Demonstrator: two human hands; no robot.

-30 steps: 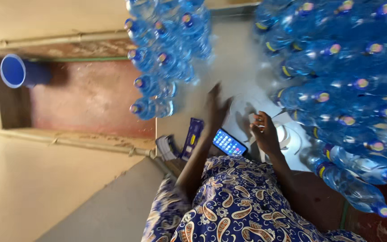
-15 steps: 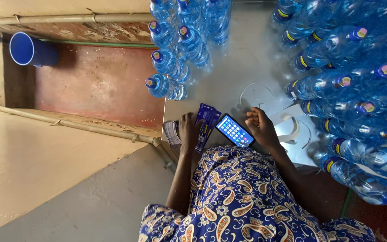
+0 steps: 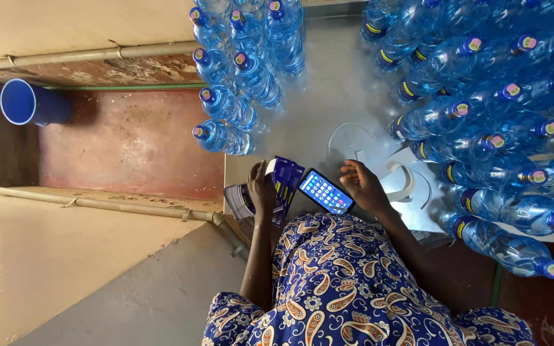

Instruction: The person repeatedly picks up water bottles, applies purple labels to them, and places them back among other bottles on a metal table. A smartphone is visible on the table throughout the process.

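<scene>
My left hand [image 3: 261,192] has come down from its raised reach a moment ago and now closes around the stack of blue labels [image 3: 283,186] at the near edge of the tabletop [image 3: 328,96]. My right hand [image 3: 363,186] has shifted little; it rests half open with fingertips on the phone [image 3: 326,191], which lies just beside the labels. Both hands look settled on their things. Blue bottles [image 3: 238,83] crowd the left edge and more bottles [image 3: 495,115] fill the right side, leaving only a bare strip down the middle.
</scene>
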